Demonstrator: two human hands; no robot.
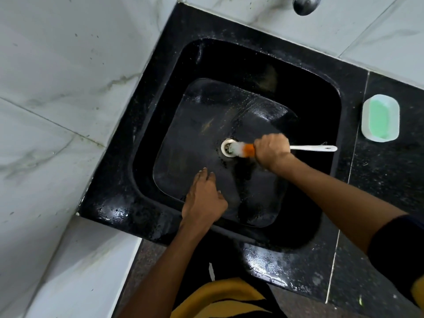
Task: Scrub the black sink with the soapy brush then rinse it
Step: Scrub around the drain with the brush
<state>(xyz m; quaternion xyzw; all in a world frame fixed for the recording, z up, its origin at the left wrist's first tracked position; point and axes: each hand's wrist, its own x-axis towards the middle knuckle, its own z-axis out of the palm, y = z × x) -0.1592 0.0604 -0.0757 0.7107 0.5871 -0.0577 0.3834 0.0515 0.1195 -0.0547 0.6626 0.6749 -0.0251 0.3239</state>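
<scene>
Black sink [146, 125], wet, set in a black counter [390, 180] in a marble-tiled corner. Right hand [271, 151] is clenched round the brush [312, 148] near its head; the white handle sticks out past the fist toward the sink's right wall. Orange-and-white bristles, just ahead of the knuckles, sit on the drain [227, 146]. Left hand [204, 198] is released, fingers straight, over the basin floor near the front rim. Soap dish [380, 118] with green soap sits on the counter beyond the handle tip.
</scene>
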